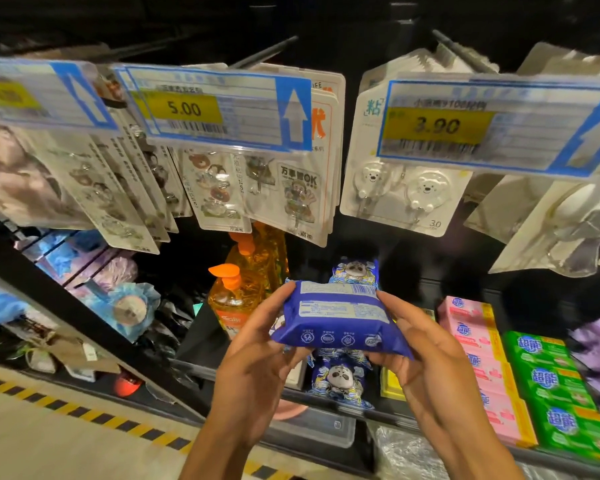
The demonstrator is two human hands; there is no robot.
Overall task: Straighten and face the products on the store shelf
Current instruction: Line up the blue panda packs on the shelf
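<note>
A blue wipes pack (336,317) is held in the air in front of the shelf, its printed back side facing me. My left hand (257,355) grips its left end and my right hand (426,362) grips its right end. Below it on the dark shelf (326,403), two more blue packs with a panda picture lie in a row: one pack (340,379) near the front edge, another pack (354,270) behind the held one. The held pack hides the middle of that row.
Orange pump bottles (236,299) stand left of the row. Pink soap boxes (478,358) and green soap boxes (555,386) lie to the right. Hook cards hang above behind price tags (219,109). Bath puffs (125,306) fill the left bay. A striped floor line (84,414) runs below.
</note>
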